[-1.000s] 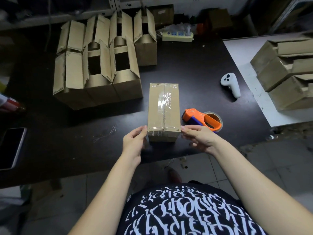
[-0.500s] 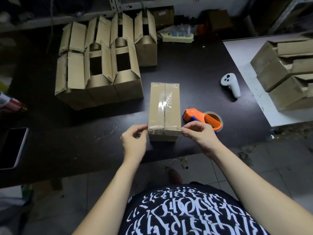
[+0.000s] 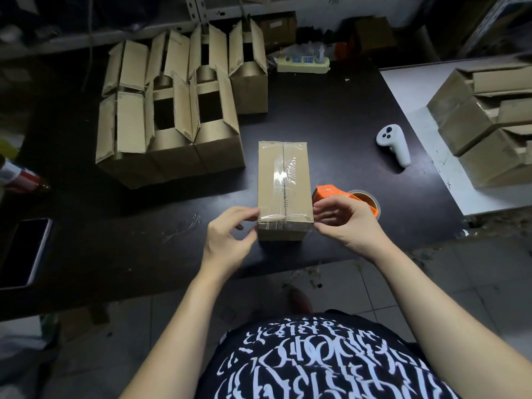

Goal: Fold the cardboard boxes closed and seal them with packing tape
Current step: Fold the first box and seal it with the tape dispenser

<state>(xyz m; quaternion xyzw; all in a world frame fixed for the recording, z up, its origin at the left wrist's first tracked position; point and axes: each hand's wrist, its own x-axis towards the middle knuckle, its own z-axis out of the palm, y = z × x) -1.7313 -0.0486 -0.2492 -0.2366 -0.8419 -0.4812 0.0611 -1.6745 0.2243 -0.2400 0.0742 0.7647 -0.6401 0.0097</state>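
Box: the taped box (image 3: 283, 182) is a plain brown carton with its flaps folded flat, lying lengthwise away from the person.
Seal: clear tape (image 3: 283, 172) runs down the centre seam, shiny and a bit wrinkled, plus a strip across each short end.
Where: it sits on the black table (image 3: 331, 125) near the front edge, right in front of the person. The open boxes (image 3: 172, 131) are behind it to the left.
Left hand: the left hand (image 3: 230, 234) is at the near left corner with its fingers curled, index tip on the top edge and thumb lower on the side.
Right hand: the right hand (image 3: 345, 220) is at the near right corner, fingers curled in, with the tips and thumb against the box side.
Grip: looks like both are pinching the ends of the near cross strip, but the film is too clear to be sure.
Dispenser: the orange tape dispenser (image 3: 326, 191) lies just right of the box, mostly covered by the right hand. Only its nose and part of the roll show.
Hidden: the box's far end face and underside are out of view, and the insides of the open boxes are just dark.
Edges: a phone (image 3: 23, 251) on the left is cut by the frame, same for the stacked boxes (image 3: 489, 125) on the white table (image 3: 417, 96) at right.
Also there: a white controller (image 3: 394, 144), well clear of the box to its right.
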